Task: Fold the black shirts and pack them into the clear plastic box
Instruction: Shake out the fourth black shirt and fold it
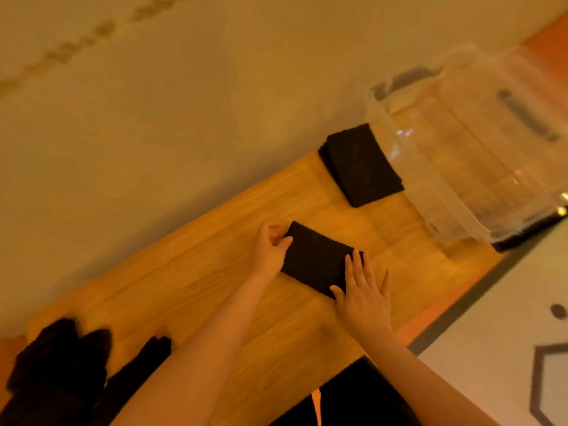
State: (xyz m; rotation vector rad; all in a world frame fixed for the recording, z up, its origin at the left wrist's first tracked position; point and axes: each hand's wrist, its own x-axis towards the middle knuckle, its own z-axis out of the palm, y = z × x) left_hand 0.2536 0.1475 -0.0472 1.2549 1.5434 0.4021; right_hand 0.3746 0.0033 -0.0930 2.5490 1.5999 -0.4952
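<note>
My left hand (270, 245) is at the far left corner of the small folded black shirt (316, 261) that lies flat near the middle of the wooden surface (215, 272). Its fingers (284, 241) are curled in, thumb against the cloth, pinching that corner edge. My right hand (364, 289) lies palm down on the shirt's opposite end, the one toward the right edge of the surface; its fingers (356, 262) are straight and slightly spread, pressing the fabric flat rather than gripping it, with the thumb touching the shirt's near corner.

Beyond this shirt, toward the far edge of the surface, sits a stack of folded black shirts (361, 164), squared up and well apart from my hands. Its right side lies just beside the clear plastic box (461, 167), which stands at the far right corner of the surface. The picture is blurred there, so I cannot tell whether the stack touches the box wall, or what is inside the box.

At the near left corner of the surface lies a loose heap of unfolded black shirts (61, 370), crumpled and spilling toward the edge.
</note>
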